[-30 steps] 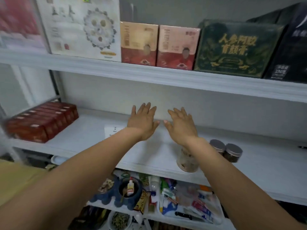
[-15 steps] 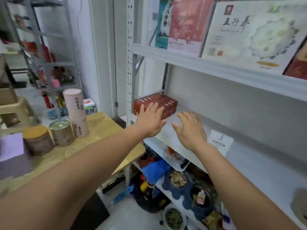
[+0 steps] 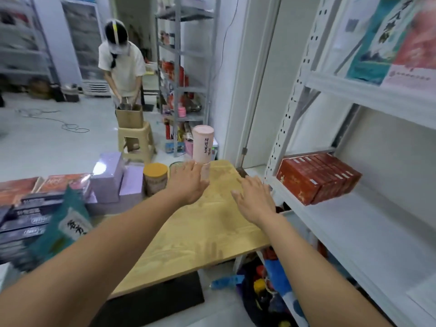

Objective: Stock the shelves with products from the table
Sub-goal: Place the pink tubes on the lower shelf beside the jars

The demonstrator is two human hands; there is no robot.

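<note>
View from a head-worn camera, looking down over two bare forearms stretched out above a pale wooden counter (image 3: pixel 200 232) in a stockroom. The left hand (image 3: pixel 188 185) is held flat, palm down, fingers straight and slightly spread, holding nothing; its fingertips lie over the base of a tall pink tube (image 3: pixel 203 145) that stands upright at twelve o'clock from it, though actual contact cannot be made out. The right hand (image 3: pixel 254 201) hovers at about three o'clock from the left, equally flat, spread and empty, near the counter's edge. Both hands seem aimed at the tube, probably so it can be taken from either side. A tin with a yellow lid (image 3: pixel 155 180) stands at nine o'clock from the left hand, with a silver-topped can (image 3: pixel 175 165) just behind. Purple boxes (image 3: pixel 111 175) and dark flat boxes (image 3: pixel 23 220) fill the counter from nine to eight o'clock. The white shelf (image 3: pixel 377 232) runs along the right side from three to five o'clock, carrying a neat row of red boxes (image 3: pixel 316 178) at its far end, the rest left free for stock. Another person (image 3: pixel 122 64) stands bent over a bag on a stool (image 3: pixel 135 145) at eleven o'clock
</note>
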